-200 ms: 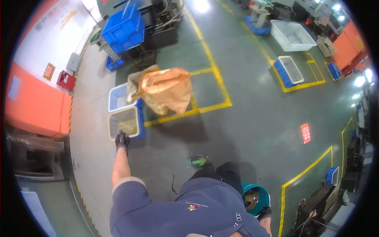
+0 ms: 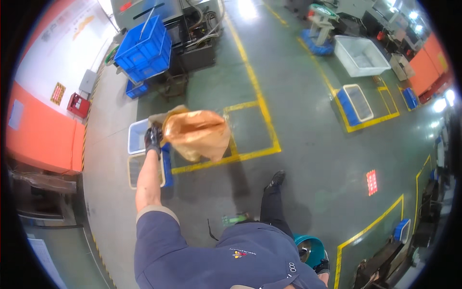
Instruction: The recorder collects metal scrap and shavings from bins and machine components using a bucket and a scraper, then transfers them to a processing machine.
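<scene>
Nearest to me, low in the head view, I note a teal round bucket-like container (image 2: 312, 249) by the right hip. The right hand is not visible there or anywhere else, so I cannot report on it.

The left hand (image 2: 153, 138), in a dark work glove, is extended forward on a bare forearm and is closed on the neck of a crumpled tan-orange sack of paper or woven plastic (image 2: 198, 134). The sack lies to the right of the grip, held clear of the floor. Its long axis runs roughly left to right in the picture, with the gathered mouth at the glove and the bulging closed end pointing right and slightly down (the contents cannot be seen).

Just below and beyond the glove, two shallow pale bins in blue frames (image 2: 136, 153) sit on the grey-green floor. Beside them, yellow floor markings (image 2: 262, 126) box a bay under the sack. Farther off stands a stack of blue plastic crates (image 2: 144, 50).
</scene>
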The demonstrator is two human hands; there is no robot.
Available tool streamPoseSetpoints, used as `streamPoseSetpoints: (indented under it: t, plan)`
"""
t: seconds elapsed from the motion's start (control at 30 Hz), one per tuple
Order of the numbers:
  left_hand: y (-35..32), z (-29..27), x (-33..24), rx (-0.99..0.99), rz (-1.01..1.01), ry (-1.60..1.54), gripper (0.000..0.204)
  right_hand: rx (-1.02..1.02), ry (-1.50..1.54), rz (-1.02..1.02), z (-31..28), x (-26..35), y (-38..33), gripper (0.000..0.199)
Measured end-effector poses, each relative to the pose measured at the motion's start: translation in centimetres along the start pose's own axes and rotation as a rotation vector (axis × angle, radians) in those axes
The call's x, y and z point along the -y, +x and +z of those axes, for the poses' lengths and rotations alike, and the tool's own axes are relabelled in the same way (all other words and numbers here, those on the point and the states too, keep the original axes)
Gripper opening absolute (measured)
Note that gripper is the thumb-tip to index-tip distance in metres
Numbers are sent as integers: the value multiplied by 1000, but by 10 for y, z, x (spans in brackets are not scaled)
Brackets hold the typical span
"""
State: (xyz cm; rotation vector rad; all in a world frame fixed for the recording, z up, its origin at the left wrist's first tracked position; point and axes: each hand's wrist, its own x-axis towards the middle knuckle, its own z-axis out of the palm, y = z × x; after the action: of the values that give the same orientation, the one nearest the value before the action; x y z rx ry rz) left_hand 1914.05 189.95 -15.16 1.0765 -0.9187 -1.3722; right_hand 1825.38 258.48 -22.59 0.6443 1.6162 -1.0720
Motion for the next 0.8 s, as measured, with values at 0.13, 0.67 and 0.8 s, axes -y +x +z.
streamPoseSetpoints:
  t: [0.13, 0.67, 0.8]
  plan:
    - [111, 157, 28, -494, -83, 500, 39, 202, -38, -77, 48, 83, 46, 58]
    - [349, 218, 100, -520, -372, -98, 31, 30, -500, -316, 745, 370, 21, 17]
    - [416, 231, 152, -502, -503, -415, 34, 141, -815, -624, 915, 404, -29, 33]
